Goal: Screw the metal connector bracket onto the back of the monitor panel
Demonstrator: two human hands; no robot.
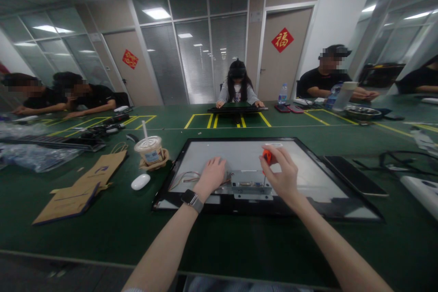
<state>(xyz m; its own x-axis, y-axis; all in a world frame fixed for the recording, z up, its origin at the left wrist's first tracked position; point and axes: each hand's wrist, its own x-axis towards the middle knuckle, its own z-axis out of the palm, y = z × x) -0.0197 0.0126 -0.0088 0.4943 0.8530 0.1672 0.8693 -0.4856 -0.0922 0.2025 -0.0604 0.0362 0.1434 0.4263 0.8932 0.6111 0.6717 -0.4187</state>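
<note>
A flat monitor panel (301,159) with a black frame lies on the green table before me, its grey-white back facing up. Near its front edge sits a metal bracket box (251,183) with connector ports. In my right hand (284,171) a screwdriver (267,156) with an orange handle is pinched upright, its shaft pointing down at the right part of the box. My left hand (214,173) rests flat on the panel just left of the box, fingers stretched out, near some thin wires (185,179). That wrist wears a watch.
Left of the panel stand a lidded drink cup (150,149) with a straw, a white mouse (140,182) and a brown paper bag (82,185). A black phone-like slab (356,175) and cables lie to the right. Across the table a person (237,84) holds another dark panel.
</note>
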